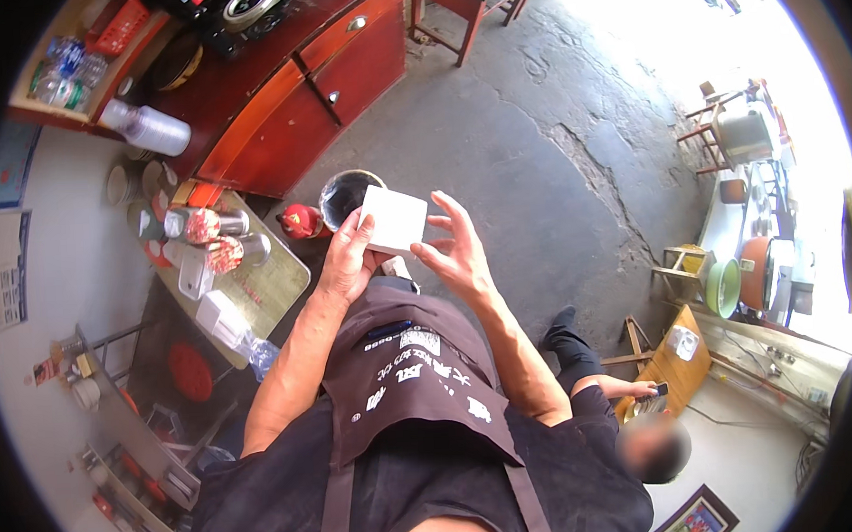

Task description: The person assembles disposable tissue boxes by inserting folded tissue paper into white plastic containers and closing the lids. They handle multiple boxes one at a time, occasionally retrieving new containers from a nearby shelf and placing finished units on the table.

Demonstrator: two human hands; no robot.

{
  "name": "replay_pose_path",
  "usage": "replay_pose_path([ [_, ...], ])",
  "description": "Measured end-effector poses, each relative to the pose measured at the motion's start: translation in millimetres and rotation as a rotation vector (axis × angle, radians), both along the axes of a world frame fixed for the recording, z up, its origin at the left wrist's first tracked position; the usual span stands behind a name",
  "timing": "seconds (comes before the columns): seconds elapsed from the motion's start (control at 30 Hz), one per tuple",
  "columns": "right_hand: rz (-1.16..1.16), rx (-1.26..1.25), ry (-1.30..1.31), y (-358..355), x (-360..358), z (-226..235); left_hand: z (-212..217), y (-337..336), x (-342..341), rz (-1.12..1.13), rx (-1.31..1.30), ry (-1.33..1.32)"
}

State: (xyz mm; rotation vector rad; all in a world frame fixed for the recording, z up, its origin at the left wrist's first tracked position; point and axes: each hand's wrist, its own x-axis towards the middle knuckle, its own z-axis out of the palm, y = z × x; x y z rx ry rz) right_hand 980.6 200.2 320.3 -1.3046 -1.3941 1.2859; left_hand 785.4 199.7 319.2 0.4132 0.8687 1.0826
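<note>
A white, square, box-like thing (395,218) is held up in front of my apron, its flat face toward me. My left hand (347,260) grips its left side, the thumb lying on the face and the other fingers mostly hidden beneath. At its right edge my right hand (462,255) is open, fingers spread and curved, with the lower fingertips close to or touching the lower right corner. Just beyond the white thing stands a dark-lined bucket (345,195), partly covered by it. A red rounded object (300,221) sits beside that bucket.
On my left is a table (289,281) with jars, clear containers and a plastic bottle. A red cabinet (342,79) stands ahead. To the right, a person with a phone (661,389) sits by a small wooden table (688,345); stools and basins line the right side.
</note>
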Motion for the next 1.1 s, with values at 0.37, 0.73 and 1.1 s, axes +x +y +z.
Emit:
replay_pose_path([
  [0.37, -0.102, -0.407, 0.251, 162.5, -22.7, -16.7, -2.1, 135.2, -9.3, 0.007, -0.069, 0.087],
  [0.73, 0.511, -0.853, 0.384, 379.3, -38.2, -78.6, -43.3, 292.6, -2.6, 0.497, -0.278, 0.205],
  [1.1, 0.130, -0.437, 0.428, 726.2, -180.5, -94.7, -28.4, 332.5, -9.0, 0.750, -0.405, 0.264],
])
